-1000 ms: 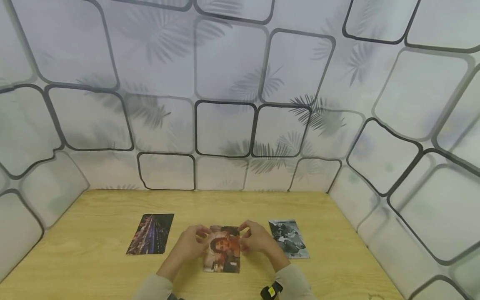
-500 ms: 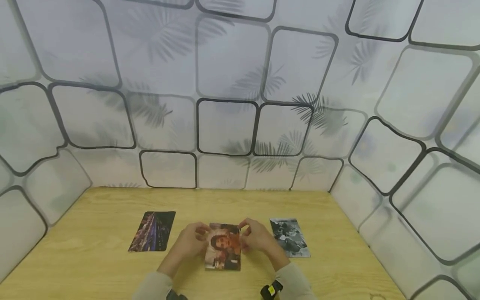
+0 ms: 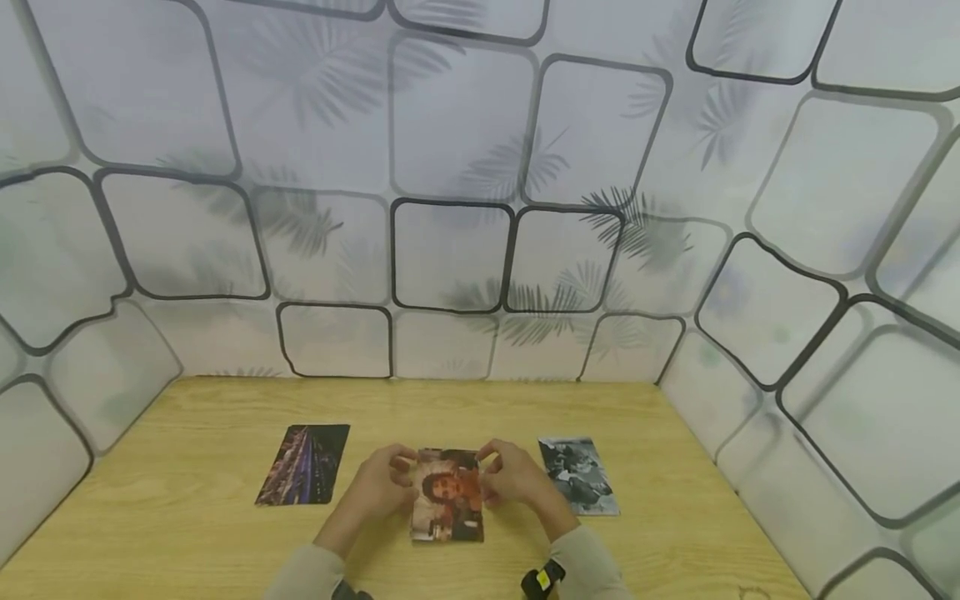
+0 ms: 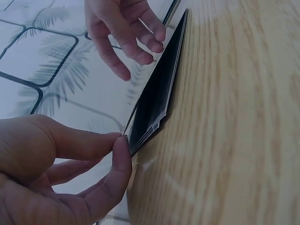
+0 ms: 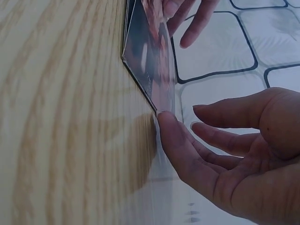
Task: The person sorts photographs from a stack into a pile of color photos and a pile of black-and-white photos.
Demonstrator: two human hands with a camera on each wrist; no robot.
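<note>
Two hands keep flanking the portrait photo stack [image 3: 447, 497] at the table's [image 3: 187, 533] 6 o'clock edge, much as half a second ago. Left hand [image 3: 384, 486] at its 9 o'clock, thumb tip pressing the near corner; right hand [image 3: 512, 478] at 3 o'clock, fingertip touching the edge, fingers loosely spread. City photo [image 3: 303, 476] and grey photo [image 3: 578, 475] lie unmoved.

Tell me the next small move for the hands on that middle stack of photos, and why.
Probably press both hands inward to square the middle stack. The left hand and right hand flank it with fingertips at its edges, and the left wrist view shows the sheets' edges slightly stepped. The city photo and grey photo lie apart on the table.
</note>
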